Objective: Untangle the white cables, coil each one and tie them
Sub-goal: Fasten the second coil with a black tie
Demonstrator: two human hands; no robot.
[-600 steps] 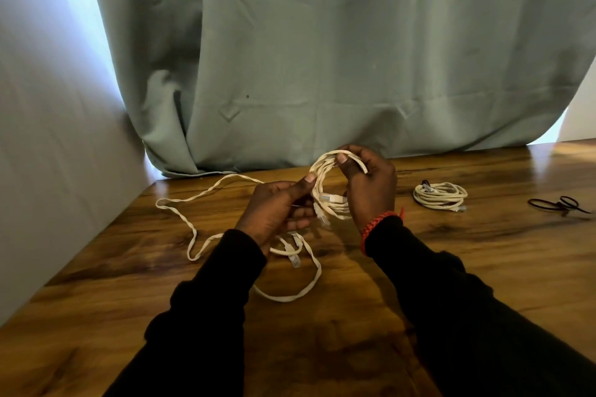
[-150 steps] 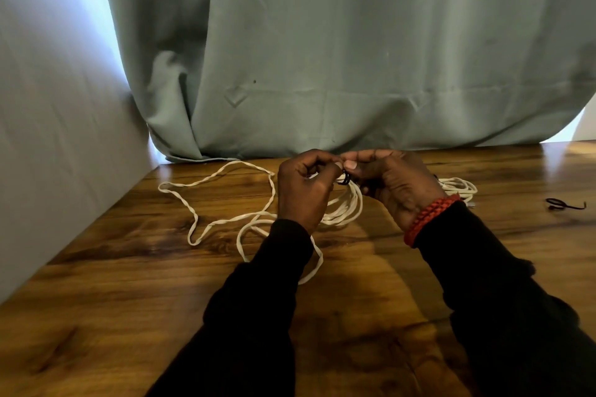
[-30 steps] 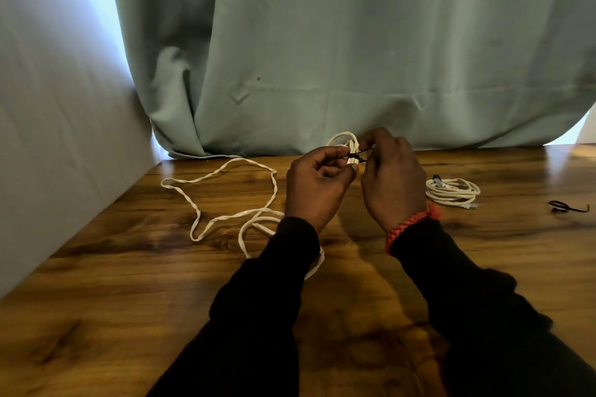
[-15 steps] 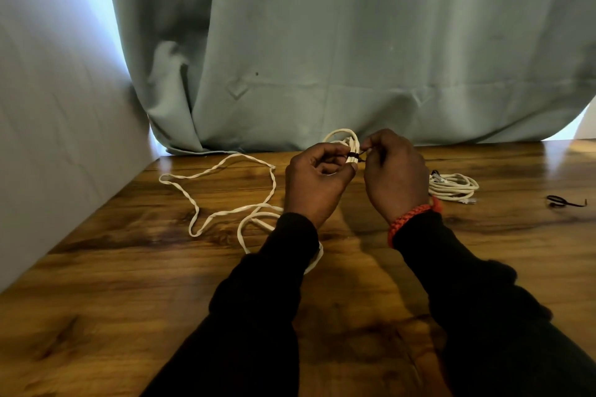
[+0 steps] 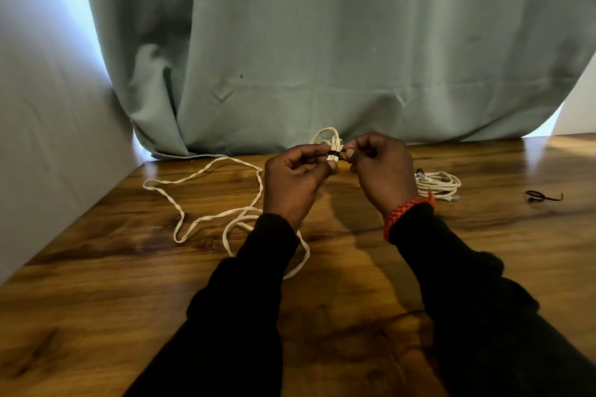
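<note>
Your left hand (image 5: pixel 292 185) and right hand (image 5: pixel 382 171) still pinch the coiled cable (image 5: pixel 332 147) and its black tie (image 5: pixel 334 157) between curled fingers, with a loose cable (image 5: pixel 206 196) lying at nine o'clock, unmoved.

Glossy wooden table (image 5: pixel 354 267), matt cloth curtain (image 5: pixel 322 42), braided red wristband (image 5: pixel 403 209)

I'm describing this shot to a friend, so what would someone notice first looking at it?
Probably the two hands raised mid-frame: the left hand grips a small bundle of white cable while the right hand pinches a black tie wrapped around it. Next, the loose white cable sprawling over the wooden table to the left, and a finished coil to the right.
</note>
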